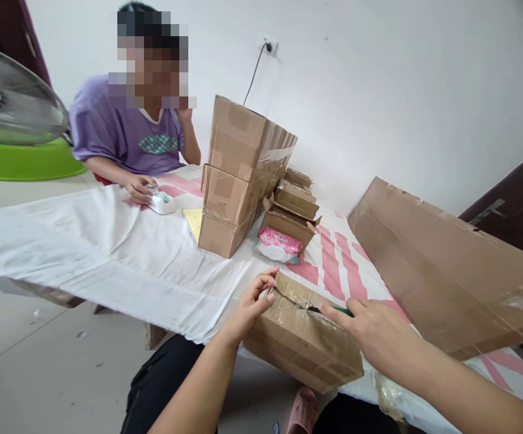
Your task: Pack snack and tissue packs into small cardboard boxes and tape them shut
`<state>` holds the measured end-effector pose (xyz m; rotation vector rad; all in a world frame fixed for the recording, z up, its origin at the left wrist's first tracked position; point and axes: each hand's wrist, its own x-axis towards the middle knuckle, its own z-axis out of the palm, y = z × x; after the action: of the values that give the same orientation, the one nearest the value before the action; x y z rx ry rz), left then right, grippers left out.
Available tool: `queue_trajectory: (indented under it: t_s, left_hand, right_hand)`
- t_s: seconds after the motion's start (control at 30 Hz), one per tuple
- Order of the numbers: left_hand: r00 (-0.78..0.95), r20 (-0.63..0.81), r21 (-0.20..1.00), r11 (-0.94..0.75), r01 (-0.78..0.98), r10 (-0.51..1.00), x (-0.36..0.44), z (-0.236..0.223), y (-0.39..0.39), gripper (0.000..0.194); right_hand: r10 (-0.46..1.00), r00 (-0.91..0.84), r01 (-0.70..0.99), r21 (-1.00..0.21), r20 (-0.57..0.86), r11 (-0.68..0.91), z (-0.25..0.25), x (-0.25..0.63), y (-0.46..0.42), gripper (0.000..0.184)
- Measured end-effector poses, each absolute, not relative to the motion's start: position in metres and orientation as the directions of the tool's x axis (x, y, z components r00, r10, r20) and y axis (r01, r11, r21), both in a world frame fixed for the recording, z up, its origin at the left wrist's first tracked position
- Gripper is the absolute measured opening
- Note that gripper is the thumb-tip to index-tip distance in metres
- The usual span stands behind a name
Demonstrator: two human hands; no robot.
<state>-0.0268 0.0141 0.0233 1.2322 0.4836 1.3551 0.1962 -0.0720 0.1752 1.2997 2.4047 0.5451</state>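
Note:
A taped cardboard box (pixel 304 340) lies at the near table edge in front of me, its top seam partly slit. My left hand (pixel 250 304) grips the box's far left corner, fingers curled over the edge. My right hand (pixel 370 328) rests on the box's right end, closed on a green-handled cutter (pixel 340 311) whose blade points into the slit.
A stack of three taped boxes (pixel 238 175) stands mid-table, with smaller open boxes (pixel 291 214) and a pink wipes pack (pixel 278 246) beside it. A large flat carton (pixel 446 271) lies at the right. A person in a purple shirt (pixel 126 135) sits across the table; a fan (pixel 11 96) stands at the left.

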Motion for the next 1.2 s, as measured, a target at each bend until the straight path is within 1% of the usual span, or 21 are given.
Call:
queue_trajectory:
  t_s: [0.1,0.23,0.37,0.47,0.63,0.8,1.03,1.13,1.2]
  left_hand:
    - [0.230,0.364,0.860,-0.230,-0.455,0.903,-0.027,0.023,0.014,0.028]
    - [0.231,0.364,0.859,-0.229,-0.457,0.902,-0.027,0.021,0.015,0.028]
    - [0.234,0.378,0.862,-0.248,-0.441,0.896,-0.027,0.021,0.015,0.027]
    - [0.269,0.386,0.880,-0.264,-0.396,0.882,-0.026,0.024,0.013,0.028]
    - [0.322,0.372,0.898,-0.250,-0.361,0.871,-0.026,0.029,0.010,0.031]
    - [0.319,0.386,0.894,-0.266,-0.362,0.865,-0.026,0.029,0.009,0.029]
    - [0.313,0.383,0.894,-0.264,-0.363,0.869,-0.025,0.030,0.009,0.026]
    - [0.311,0.384,0.892,-0.262,-0.369,0.869,-0.025,0.029,0.009,0.026]
    - [0.309,0.386,0.891,-0.263,-0.371,0.869,-0.025,0.029,0.009,0.026]
  right_hand:
    - [0.859,-0.487,0.722,0.482,-0.155,0.497,0.174,0.213,-0.080,0.074]
    - [0.877,-0.449,0.751,0.459,-0.171,0.474,0.177,0.233,-0.091,0.083]
    - [0.901,-0.403,0.783,0.450,-0.160,0.430,0.180,0.250,-0.102,0.080]
    - [0.915,-0.375,0.804,0.440,-0.148,0.401,0.178,0.261,-0.108,0.078]
    - [0.908,-0.411,0.810,0.423,-0.083,0.406,0.174,0.270,-0.113,0.076]
    - [0.894,-0.448,0.809,0.419,-0.017,0.413,0.171,0.273,-0.114,0.072]
    - [0.875,-0.472,0.841,0.352,0.105,0.411,0.164,0.277,-0.116,0.062]
    - [0.891,-0.432,0.869,0.328,0.138,0.371,0.166,0.277,-0.112,0.056]
    - [0.930,-0.338,0.906,0.318,0.147,0.279,0.165,0.281,-0.105,0.052]
